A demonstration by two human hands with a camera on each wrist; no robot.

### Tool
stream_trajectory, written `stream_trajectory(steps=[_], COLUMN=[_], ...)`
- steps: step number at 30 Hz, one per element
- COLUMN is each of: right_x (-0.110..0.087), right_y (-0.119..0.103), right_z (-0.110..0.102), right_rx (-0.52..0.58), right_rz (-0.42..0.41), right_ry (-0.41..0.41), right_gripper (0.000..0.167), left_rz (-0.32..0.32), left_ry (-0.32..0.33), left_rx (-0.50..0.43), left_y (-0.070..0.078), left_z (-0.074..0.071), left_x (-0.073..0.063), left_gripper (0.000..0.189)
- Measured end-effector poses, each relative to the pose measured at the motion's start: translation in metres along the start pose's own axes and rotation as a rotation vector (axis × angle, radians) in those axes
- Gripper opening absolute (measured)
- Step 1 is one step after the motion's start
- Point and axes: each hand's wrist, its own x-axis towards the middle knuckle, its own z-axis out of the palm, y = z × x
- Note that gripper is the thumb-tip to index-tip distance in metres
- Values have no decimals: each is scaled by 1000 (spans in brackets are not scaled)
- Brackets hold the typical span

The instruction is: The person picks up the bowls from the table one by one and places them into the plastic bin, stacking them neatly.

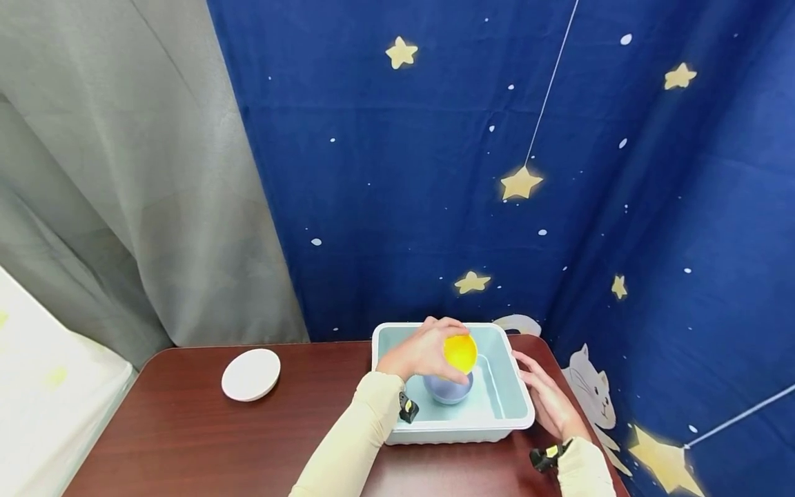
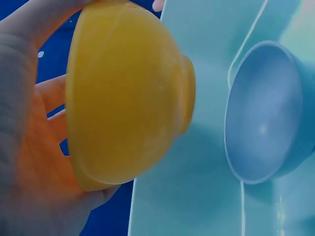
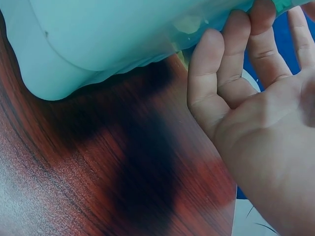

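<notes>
My left hand (image 1: 428, 351) grips a yellow bowl (image 1: 460, 353) at its rim, thumb on one side and fingers on the other. The bowl is tipped on its side over a light blue plastic basin (image 1: 388, 337), as the left wrist view shows with its base (image 2: 188, 96) facing the basin. Below it, inside the basin, sits a blue bowl (image 1: 448, 393). At the basin's right side is my right hand (image 1: 549, 400), its fingers lightly bent against the outer wall near the rim; fingertips (image 3: 209, 44) meet that wall in the right wrist view.
A white plate (image 1: 251, 375) lies on the dark red wooden table (image 1: 261, 442), well left of the basin. Behind the table hang a grey curtain (image 1: 205, 276) and a blue star-patterned curtain (image 1: 397, 228). A white surface (image 1: 50, 386) stands past the table's left edge.
</notes>
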Motion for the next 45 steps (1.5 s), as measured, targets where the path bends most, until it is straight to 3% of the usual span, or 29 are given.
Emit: stream_trajectory(steps=[9,18,28,37,45], right_x=[0,0,0,1,1], right_y=[5,1,1,4,6], right_z=[1,-1,-2,0,-2], right_rx=[-4,12,24,47,37], right_rz=[9,-36,-45,-19,-26], right_ry=[24,-31,-63,-36,-13], right_gripper=[56,54,54,53,54], left_rz=[23,40,33,-11,15], left_ry=[-6,-105,-99,-71,-50], left_rx=[24,83,107,49,66], left_y=[-1,-4,-11,-13,-16], left_z=[5,8,16,19,24], left_x=[3,8,9,7,10], left_gripper=[88,87,88,89,88])
